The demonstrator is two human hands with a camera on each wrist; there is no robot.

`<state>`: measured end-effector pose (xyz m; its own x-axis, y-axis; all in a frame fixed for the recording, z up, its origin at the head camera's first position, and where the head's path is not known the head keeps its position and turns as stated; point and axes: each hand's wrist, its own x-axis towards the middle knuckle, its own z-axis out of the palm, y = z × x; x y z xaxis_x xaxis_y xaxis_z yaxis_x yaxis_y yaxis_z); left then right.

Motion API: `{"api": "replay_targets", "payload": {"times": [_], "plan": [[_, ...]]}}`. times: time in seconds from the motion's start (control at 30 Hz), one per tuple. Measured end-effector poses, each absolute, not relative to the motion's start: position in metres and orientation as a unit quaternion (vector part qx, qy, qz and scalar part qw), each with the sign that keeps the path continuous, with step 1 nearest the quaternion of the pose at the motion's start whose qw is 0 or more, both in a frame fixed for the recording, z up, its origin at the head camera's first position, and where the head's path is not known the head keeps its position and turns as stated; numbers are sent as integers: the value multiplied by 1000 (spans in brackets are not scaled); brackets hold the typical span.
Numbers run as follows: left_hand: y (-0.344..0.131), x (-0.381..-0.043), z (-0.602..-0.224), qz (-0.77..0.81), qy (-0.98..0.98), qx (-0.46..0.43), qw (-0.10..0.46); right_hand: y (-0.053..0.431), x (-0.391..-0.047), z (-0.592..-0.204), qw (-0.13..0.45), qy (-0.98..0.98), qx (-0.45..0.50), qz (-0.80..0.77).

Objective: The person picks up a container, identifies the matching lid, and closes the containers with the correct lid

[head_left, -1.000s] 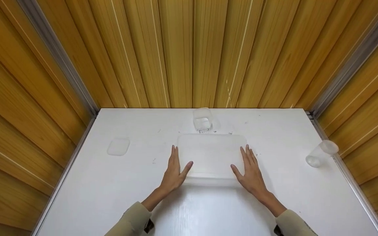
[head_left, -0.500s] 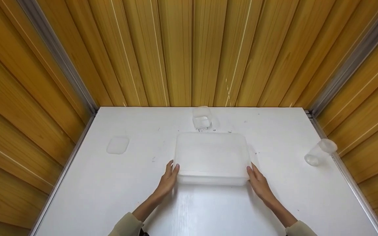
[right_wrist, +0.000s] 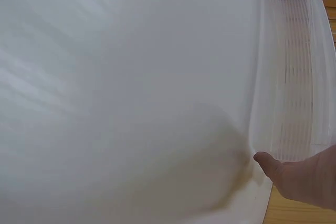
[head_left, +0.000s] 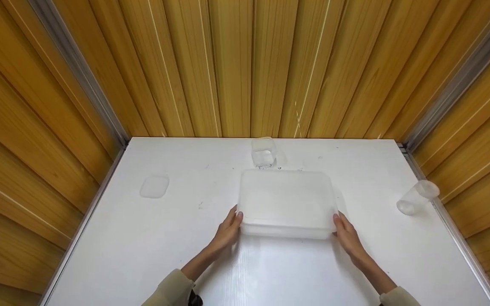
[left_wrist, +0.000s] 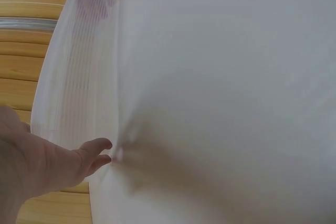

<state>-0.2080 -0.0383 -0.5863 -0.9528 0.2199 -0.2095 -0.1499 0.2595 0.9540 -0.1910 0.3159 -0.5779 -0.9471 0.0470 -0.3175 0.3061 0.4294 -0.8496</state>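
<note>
A flat translucent plastic storage box (head_left: 287, 197) is in front of me, in the middle of the white table in the head view. My left hand (head_left: 226, 231) grips its near left corner, thumb on the upper edge and fingers along the side. At the opposite corner my right hand (head_left: 349, 238) holds it the same way, its fingers partly hidden behind the wall. Both wrist views show the box's front wall (left_wrist: 86, 66) with fine ribs visible through it. Whether its base touches the table I cannot tell.
Behind the box stands a small clear square container (head_left: 263, 153). A flat rounded-square translucent lid (head_left: 155, 186) lies at left on the white table (head_left: 279, 276). A clear cylindrical jar (head_left: 417, 197) is by the right edge. Wood-patterned walls (head_left: 249, 68) enclose the back and sides.
One second ago my hands lay along the box with fingers extended. They have since slid toward its near corners and taken hold, and the box has shifted somewhat to the right.
</note>
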Motion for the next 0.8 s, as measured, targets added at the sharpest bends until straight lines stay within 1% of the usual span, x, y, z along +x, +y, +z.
{"api": "replay_targets", "payload": {"times": [0.17, 0.37, 0.47, 0.67, 0.8], "plan": [[-19, -219, -585, 619, 766, 52, 165, 337, -193, -576, 126, 832, 119, -527], [8, -236, -582, 627, 757, 55, 177, 361, -204, -574, 114, 828, 128, -533], [24, -248, -583, 614, 769, 68, 166, 374, -212, -571, 114, 817, 141, -548], [53, -275, -582, 597, 786, 101, 128, 397, -227, -569, 109, 797, 162, -572], [69, -293, -578, 596, 786, 108, 120, 411, -239, -568, 107, 800, 165, -566]]}}
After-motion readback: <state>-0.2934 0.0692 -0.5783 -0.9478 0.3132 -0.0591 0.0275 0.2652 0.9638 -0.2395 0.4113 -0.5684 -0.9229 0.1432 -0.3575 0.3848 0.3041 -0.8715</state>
